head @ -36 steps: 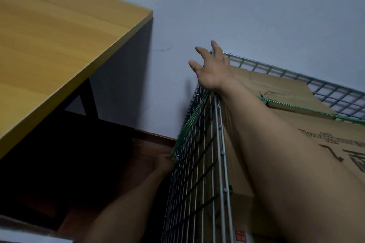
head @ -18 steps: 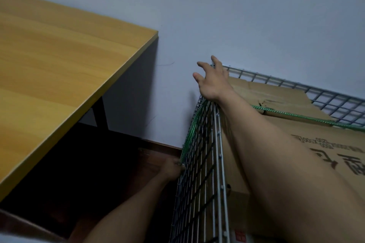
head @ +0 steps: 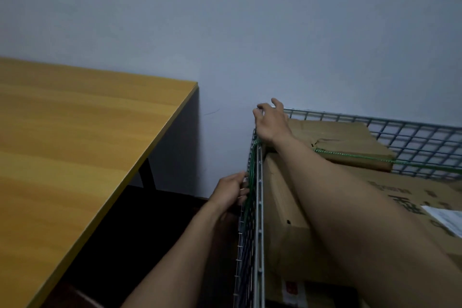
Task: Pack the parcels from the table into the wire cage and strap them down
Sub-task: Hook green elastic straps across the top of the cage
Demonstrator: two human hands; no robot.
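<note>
**Q.** Which step is shown, and where are the hands?

**A.** Strapping down, by the look of it. The left hand point(head: 231, 190) is at the outside of the cage point(head: 375, 121), on its left wall, with its fingers curled round the green cord point(head: 252, 177) that runs down the mesh. The right hand point(head: 270, 122) lies on the cage's far left corner with its fingers bent over the rim. Whether it grasps the wire cannot be told.

**Q.** How is the step best done?

**A.** Probably by drawing the cord taut down the wall while the right hand braces the corner, then fixing the end low on the mesh. The line over the top should be kept straight, because slack would let it slide off a box edge.

**Q.** What does the cage hold?

**A.** Cardboard parcels, which fill it nearly to the rim. The front parcel point(head: 287, 195) stands against the left wall. The back parcel point(head: 337, 136) is smaller and lies behind it with its flaps creased. The cord crosses the top between them, touching the cardboard. What lies lower in the cage is hidden.

**Q.** And the table point(head: 75, 145)?

**A.** It stands to the left, apart from the cage.
</note>
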